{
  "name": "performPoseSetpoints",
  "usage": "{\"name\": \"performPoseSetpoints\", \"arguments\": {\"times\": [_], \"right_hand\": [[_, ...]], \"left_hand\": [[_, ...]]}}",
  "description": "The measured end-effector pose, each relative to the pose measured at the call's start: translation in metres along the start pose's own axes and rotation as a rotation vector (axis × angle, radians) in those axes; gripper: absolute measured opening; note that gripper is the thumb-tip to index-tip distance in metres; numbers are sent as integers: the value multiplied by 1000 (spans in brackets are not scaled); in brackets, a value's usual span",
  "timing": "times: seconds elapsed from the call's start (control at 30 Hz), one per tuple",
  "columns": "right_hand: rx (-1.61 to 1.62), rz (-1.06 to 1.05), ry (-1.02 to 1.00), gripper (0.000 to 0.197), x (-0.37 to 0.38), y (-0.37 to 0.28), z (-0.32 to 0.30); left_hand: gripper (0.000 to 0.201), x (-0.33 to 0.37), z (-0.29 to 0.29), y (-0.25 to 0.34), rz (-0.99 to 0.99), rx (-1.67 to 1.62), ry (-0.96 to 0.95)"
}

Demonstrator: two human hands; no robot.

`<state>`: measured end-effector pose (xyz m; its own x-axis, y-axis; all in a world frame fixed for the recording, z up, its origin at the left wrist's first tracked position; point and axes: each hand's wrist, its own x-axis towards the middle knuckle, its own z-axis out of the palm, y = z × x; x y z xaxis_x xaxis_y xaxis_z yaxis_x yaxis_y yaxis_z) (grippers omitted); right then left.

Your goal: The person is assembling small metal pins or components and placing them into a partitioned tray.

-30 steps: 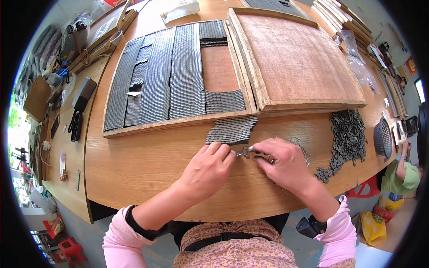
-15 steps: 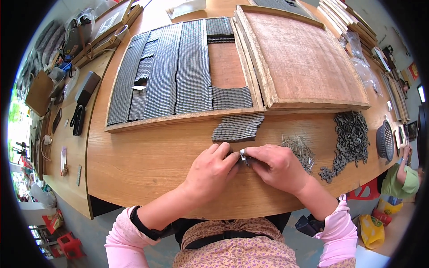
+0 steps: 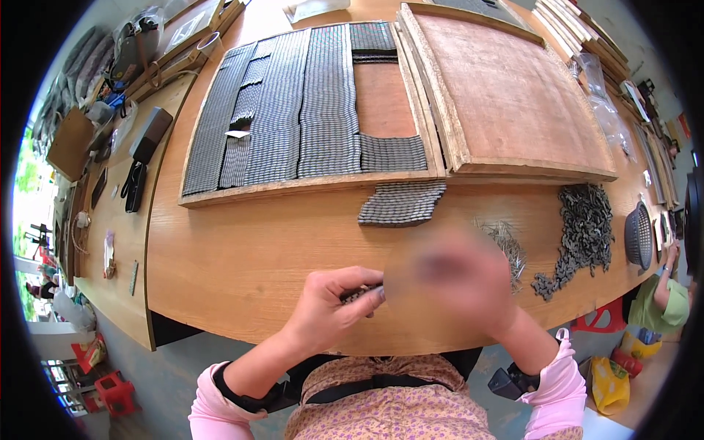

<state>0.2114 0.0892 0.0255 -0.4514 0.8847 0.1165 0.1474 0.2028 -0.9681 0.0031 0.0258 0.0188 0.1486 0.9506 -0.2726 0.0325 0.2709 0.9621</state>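
Note:
My left hand [image 3: 326,301] is closed above the front of the table, pinching a small dark ridged piece [image 3: 357,295] between thumb and fingers. To its right my right hand [image 3: 469,282] is smeared by motion, so its fingers and anything in them cannot be made out. Beyond my hands lies a short strip of dark, linked metal pieces [image 3: 402,203]. A heap of thin silvery pins [image 3: 506,249] sits just past my right hand, and farther right is a pile of small dark metal parts [image 3: 583,235].
A wooden tray [image 3: 315,190] lined with rows of dark linked strips lies at the back, beside a bare wooden board [image 3: 513,95] with a raised rim. A grey mesh basket [image 3: 639,235] stands at the right edge. A black case [image 3: 151,136] rests on the left table.
My hands have come apart: the right has risen and shifted right in a blur, the left has dropped slightly nearer to me. The view has tilted a little.

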Motion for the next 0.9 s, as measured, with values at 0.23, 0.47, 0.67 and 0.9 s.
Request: {"name": "performPoseSetpoints", "arguments": {"times": [0.23, 0.47, 0.67, 0.9], "right_hand": [[-237, -191, -41, 30, -31, 1, 10], [-351, -302, -15, 30, -59, 1, 8], [-345, -175, 32, 25, -36, 6, -16], [-942, -346, -157, 27, -17, 18, -22]], "left_hand": [[17, -15, 15, -2, 202, 356, 31], [15, -22, 33, -7, 400, 643, 83], [12, -20, 26, -8, 279, 427, 98], [13, -18, 19, -17, 251, 541, 158]]}}
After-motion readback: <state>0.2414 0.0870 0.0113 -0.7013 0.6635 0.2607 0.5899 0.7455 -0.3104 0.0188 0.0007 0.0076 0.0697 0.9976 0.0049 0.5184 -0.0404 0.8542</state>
